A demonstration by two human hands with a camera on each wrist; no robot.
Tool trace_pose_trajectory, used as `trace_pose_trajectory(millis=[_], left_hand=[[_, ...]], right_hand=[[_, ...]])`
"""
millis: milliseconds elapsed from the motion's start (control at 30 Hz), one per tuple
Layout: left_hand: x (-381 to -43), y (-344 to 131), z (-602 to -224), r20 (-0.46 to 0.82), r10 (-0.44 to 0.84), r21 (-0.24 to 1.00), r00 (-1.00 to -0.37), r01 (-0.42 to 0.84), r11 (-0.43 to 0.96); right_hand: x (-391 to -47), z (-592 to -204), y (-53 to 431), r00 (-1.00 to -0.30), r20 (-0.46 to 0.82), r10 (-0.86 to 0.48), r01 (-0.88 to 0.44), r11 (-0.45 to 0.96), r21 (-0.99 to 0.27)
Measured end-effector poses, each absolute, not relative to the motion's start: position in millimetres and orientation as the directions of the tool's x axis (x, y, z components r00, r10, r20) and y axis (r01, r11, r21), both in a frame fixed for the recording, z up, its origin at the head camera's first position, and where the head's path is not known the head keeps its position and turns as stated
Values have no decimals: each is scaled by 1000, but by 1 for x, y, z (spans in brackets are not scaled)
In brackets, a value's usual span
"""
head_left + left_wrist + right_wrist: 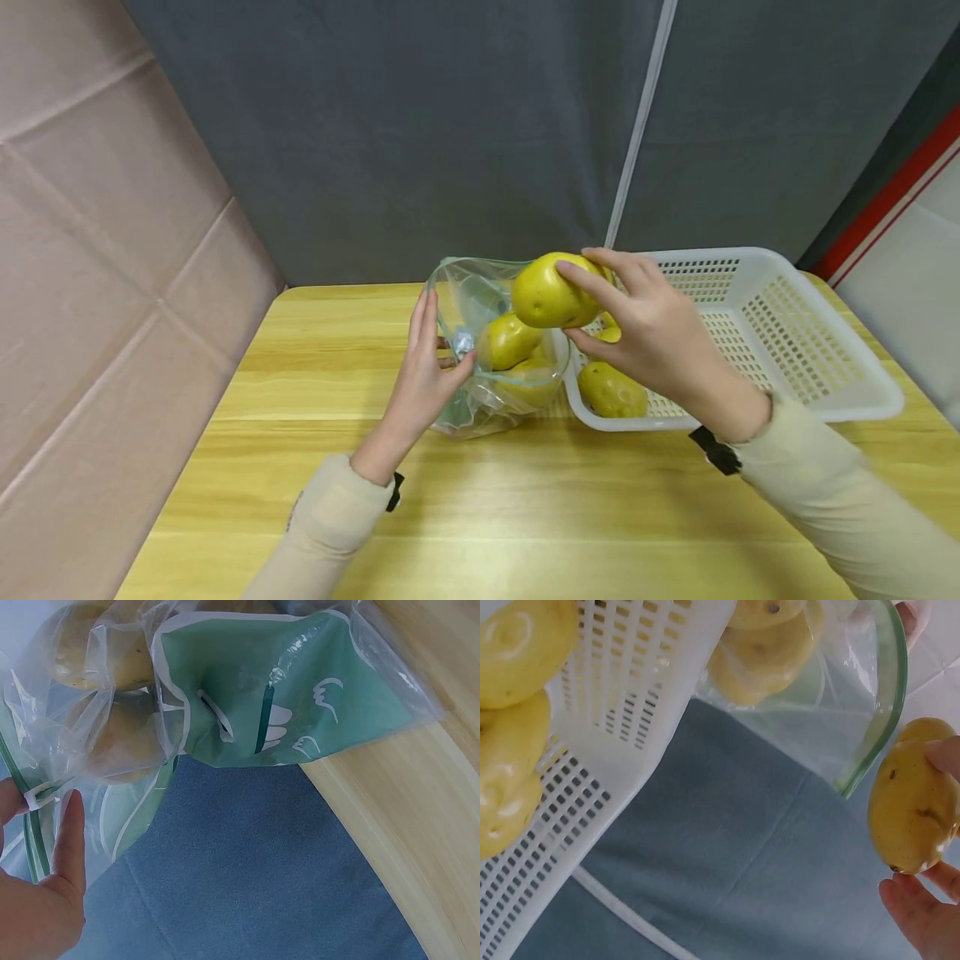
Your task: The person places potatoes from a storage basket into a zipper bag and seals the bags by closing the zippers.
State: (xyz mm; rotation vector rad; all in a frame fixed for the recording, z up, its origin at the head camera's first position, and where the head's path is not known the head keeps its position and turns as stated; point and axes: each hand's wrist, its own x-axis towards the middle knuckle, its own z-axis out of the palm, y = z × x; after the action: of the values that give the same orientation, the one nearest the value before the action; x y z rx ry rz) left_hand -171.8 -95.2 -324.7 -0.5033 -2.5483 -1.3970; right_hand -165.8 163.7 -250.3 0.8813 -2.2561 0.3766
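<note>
My right hand (652, 333) grips a yellow potato (553, 292) between thumb and fingers, above the mouth of a clear zip bag (465, 287). In the right wrist view this potato (911, 802) shows small dark pits. At the bag's left side, my left hand (427, 362) holds the rim, its thumb on the near edge and the other fingers along the outside. The left wrist view shows the bag's green printed panel (247, 690) and a finger and thumb at the green zip strip (34, 832). Several potatoes (512, 340) lie inside the bag, which stands with its mouth spread.
A white slotted basket (840, 367) stands right of the bag, its left end touching or nearly touching it. More potatoes (611, 390) lie in that end of the basket. Both rest on a wooden table (480, 517). A dark grey curtain (420, 150) hangs behind.
</note>
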Motion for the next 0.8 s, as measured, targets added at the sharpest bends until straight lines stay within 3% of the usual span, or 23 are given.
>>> trace_pose_trajectory(millis=[367, 800], left_hand=[[-171, -97, -325, 316, 200, 776, -927, 374, 508], [-171, -97, -324, 317, 203, 772, -926, 377, 512]], right_hand=[[-168, -257, 146, -473, 687, -551, -744, 668, 23], [-168, -261, 136, -503, 621, -601, -758, 652, 17]])
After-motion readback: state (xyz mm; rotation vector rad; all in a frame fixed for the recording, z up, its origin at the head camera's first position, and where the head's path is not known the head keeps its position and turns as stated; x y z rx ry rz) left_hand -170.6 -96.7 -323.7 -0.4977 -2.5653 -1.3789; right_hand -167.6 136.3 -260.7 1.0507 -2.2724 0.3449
